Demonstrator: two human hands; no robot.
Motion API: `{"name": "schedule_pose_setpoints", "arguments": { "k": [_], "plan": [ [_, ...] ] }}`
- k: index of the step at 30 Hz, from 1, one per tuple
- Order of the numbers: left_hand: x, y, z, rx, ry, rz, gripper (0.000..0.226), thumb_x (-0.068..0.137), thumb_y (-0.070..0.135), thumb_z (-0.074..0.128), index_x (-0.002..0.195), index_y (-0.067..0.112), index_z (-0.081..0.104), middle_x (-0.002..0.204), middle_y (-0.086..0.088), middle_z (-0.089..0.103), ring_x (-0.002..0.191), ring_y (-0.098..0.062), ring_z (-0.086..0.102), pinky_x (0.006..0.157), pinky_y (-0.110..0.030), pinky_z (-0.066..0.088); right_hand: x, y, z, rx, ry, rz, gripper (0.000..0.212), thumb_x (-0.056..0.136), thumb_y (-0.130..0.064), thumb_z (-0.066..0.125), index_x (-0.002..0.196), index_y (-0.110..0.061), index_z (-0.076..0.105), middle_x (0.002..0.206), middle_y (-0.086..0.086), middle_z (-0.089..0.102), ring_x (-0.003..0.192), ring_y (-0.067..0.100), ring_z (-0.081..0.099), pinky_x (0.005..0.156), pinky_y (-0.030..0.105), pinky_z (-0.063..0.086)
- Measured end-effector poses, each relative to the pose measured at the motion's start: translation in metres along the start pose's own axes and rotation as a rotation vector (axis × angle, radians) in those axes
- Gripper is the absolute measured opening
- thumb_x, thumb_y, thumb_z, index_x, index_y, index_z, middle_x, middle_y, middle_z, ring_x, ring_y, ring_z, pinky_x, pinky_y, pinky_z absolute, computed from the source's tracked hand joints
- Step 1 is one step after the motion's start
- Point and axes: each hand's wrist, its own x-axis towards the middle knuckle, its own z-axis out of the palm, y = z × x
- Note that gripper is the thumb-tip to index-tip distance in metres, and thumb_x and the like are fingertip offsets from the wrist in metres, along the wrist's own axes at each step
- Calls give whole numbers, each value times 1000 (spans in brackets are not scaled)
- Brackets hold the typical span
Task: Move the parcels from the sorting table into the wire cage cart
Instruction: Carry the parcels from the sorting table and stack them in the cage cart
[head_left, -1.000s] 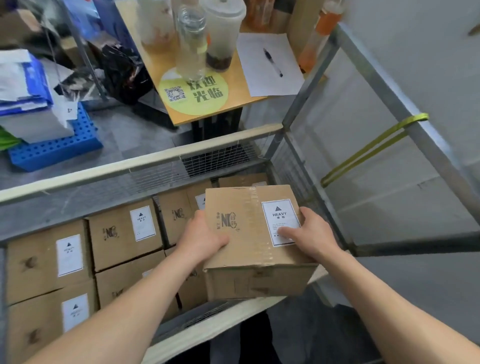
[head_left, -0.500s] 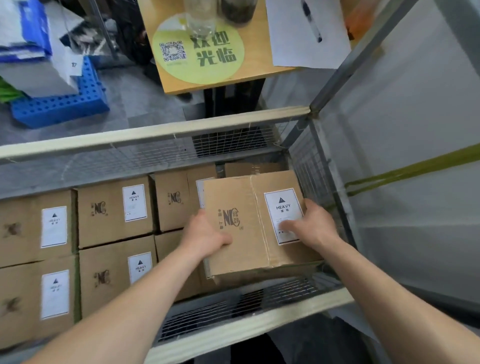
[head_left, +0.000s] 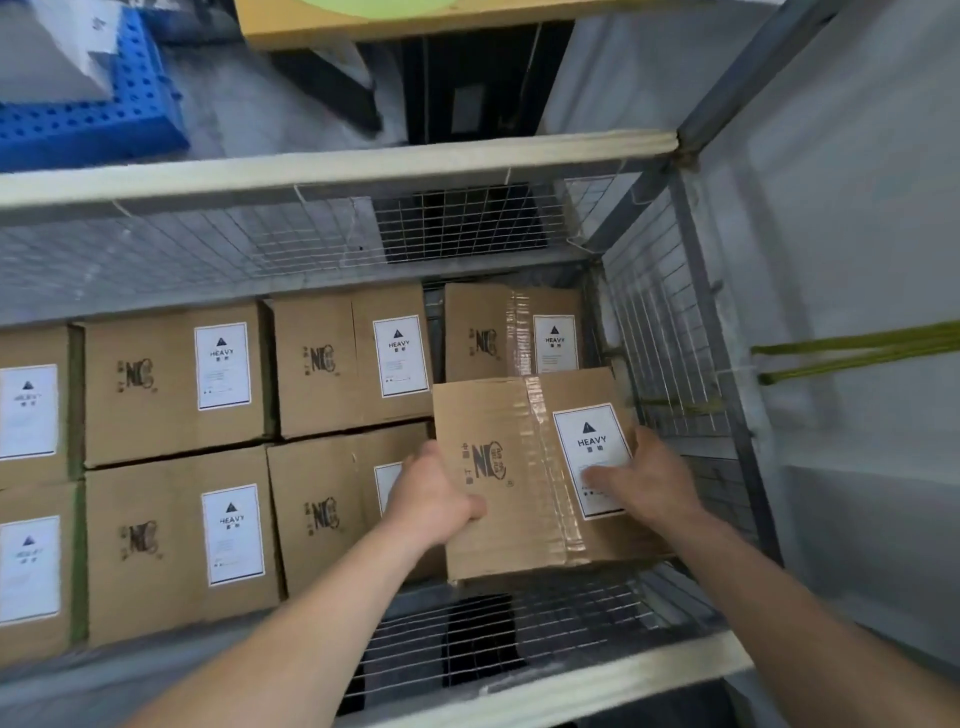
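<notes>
Left hand (head_left: 431, 499) and right hand (head_left: 654, 478) each curl over opposite edges of the HEAVY parcel (head_left: 524, 467), likely to steady its weight, holding it low inside the wire cage cart (head_left: 670, 364), over the near-right corner slot beside the stacked boxes (head_left: 171, 384).

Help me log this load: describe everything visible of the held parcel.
The parcel is a brown cardboard box with a dark logo, clear tape over its top seam and a white HEAVY label. It is slightly skewed in the near right corner of the wire cage cart. The left hand grips its left edge, the right hand its right.
</notes>
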Motion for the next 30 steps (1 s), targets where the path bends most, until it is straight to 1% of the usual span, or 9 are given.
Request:
{"name": "schedule_pose_setpoints", "arguments": {
  "k": [3,7,10,12,15,19,23,27,30],
  "plan": [
    [16,-2,4,-8,-10,-3,73,56,20,84,120,20,50,116,-4,62,101,-23,63,93,-40,54,15,4,6,10,14,11,50,74,-30,85,116,-21,58,110,-4,71,92,18,65,77,33,49],
    [35,-7,5,-9,-2,-1,69,62,12,85,119,21,48,118,-5,60,103,-25,62,95,-40,53,29,3,14,45,54,25,54,71,-31,88,111,-24,52,103,-7,66,95,21,66,81,36,53],
    [42,-16,8,-7,13,5,71,65,9,85,122,21,45,120,-6,59,105,-25,61,95,-40,52,30,6,22,71,80,19,62,71,-27,89,119,-21,51,106,-7,67,96,21,66,80,35,53],
    [41,-22,11,-12,13,1,76,68,9,84,129,23,42,121,-5,59,105,-24,61,95,-40,53,27,9,27,77,87,10,63,74,-25,87,126,-18,51,105,-7,65,93,20,65,76,33,51],
    [35,-26,13,-25,0,-9,80,70,9,83,135,24,39,120,-3,59,105,-22,61,93,-38,53,25,12,28,78,90,-6,54,79,-24,82,125,-20,53,103,-7,65,89,18,62,78,32,51],
    [36,-17,3,-53,-1,-6,72,57,17,80,120,29,47,117,-2,61,100,-22,64,91,-39,54,31,8,23,56,96,-23,33,87,-32,74,115,-23,60,109,-4,70,89,17,62,79,32,49],
    [45,-11,-5,-79,-51,-23,68,58,12,82,120,24,56,112,1,66,99,-20,65,91,-38,55,40,4,26,35,52,5,21,88,-33,71,104,-24,62,104,-4,69,94,22,66,84,37,54],
    [56,-14,-1,-74,-41,-21,68,60,7,83,122,21,55,111,0,67,99,-20,65,90,-35,54,53,2,36,52,39,25,24,88,-31,71,108,-23,61,101,-6,65,88,18,60,74,31,45],
    [61,-17,7,-93,-21,-11,67,63,4,82,121,20,53,111,-2,66,99,-23,65,93,-40,55,64,1,36,69,69,28,24,85,-28,74,104,-25,58,96,-8,62,89,19,61,78,33,48]
  ]
}}
